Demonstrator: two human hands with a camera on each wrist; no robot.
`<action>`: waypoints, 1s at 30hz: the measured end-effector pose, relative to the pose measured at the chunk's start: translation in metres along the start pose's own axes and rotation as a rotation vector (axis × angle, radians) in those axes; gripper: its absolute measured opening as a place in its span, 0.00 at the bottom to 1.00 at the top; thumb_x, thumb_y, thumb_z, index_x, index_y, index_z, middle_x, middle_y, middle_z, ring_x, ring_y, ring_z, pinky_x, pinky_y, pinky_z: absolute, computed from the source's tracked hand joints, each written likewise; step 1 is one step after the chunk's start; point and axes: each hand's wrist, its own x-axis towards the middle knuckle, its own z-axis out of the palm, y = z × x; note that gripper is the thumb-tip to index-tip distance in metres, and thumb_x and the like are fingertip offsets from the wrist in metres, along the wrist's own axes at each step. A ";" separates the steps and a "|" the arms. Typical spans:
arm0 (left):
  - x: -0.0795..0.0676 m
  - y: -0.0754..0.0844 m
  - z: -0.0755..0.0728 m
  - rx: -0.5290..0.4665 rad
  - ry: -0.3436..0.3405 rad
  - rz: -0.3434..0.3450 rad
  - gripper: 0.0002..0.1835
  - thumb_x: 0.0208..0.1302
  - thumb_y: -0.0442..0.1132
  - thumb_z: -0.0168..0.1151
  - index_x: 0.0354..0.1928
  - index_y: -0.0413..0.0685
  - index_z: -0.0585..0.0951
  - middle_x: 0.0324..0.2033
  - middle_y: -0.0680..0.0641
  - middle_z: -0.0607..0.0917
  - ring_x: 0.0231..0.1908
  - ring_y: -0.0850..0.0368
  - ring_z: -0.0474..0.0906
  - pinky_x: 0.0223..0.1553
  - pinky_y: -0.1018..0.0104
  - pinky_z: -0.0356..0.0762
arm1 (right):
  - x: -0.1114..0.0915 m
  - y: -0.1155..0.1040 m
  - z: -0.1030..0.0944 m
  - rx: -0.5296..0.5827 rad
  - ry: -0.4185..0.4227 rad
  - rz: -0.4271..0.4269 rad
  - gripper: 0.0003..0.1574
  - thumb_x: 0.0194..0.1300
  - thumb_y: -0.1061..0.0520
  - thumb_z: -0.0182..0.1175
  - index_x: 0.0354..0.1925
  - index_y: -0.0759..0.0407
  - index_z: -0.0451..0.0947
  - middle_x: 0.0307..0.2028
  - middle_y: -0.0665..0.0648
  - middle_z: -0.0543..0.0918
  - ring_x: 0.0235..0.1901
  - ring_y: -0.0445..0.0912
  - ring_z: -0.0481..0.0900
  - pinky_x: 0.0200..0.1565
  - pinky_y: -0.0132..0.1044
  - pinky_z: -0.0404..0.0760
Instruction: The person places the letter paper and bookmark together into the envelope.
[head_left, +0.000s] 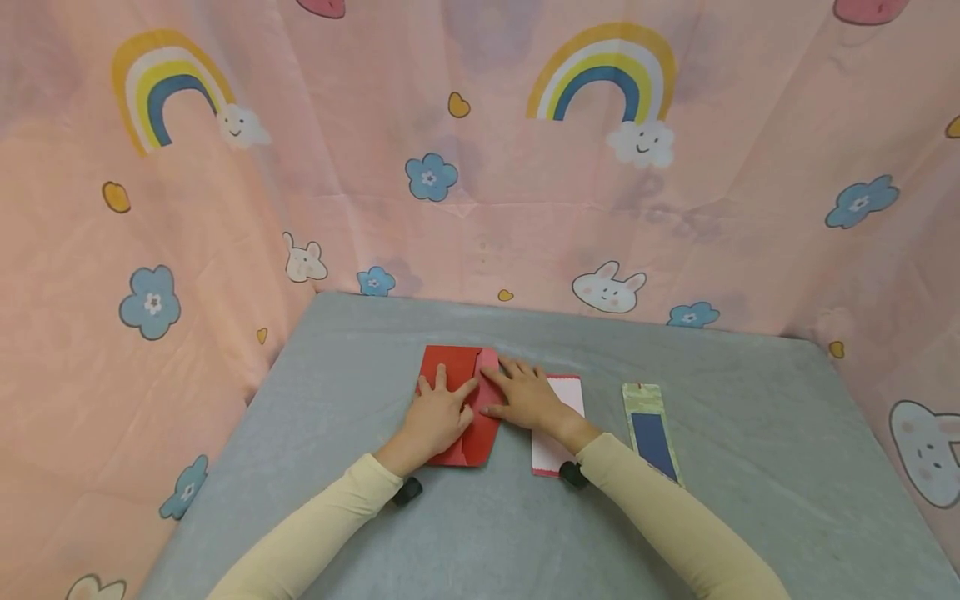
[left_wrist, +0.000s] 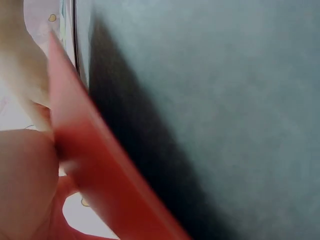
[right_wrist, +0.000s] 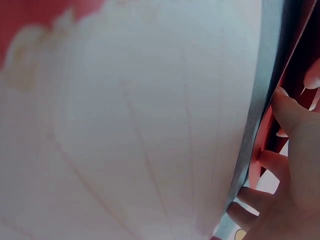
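A red paper envelope (head_left: 448, 360) lies on the grey table, its pinker flap (head_left: 486, 433) along the right side. On the envelope rests my left hand (head_left: 435, 423), fingers spread, with the thumb reaching toward the flap. My right hand (head_left: 528, 398) touches the flap from the right with outstretched fingers. In the left wrist view the envelope's edge (left_wrist: 120, 175) casts a dark shadow on the table. Thumb and fingers of my right hand (right_wrist: 300, 165) show against the red paper in the right wrist view.
Under my right wrist lies a white lined sheet (head_left: 551, 450) with red scalloped ends. Farther right is a green strip (head_left: 641, 396) with a dark blue panel, partly covered by my right sleeve. A pink patterned curtain (head_left: 495, 233) hangs behind the grey table (head_left: 360, 358).
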 end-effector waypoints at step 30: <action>-0.004 0.004 -0.003 -0.003 0.009 -0.040 0.42 0.54 0.58 0.69 0.71 0.62 0.67 0.71 0.30 0.64 0.63 0.19 0.66 0.46 0.32 0.79 | 0.000 -0.002 -0.002 -0.002 0.004 -0.005 0.47 0.64 0.34 0.61 0.74 0.45 0.61 0.74 0.64 0.61 0.73 0.62 0.59 0.70 0.66 0.57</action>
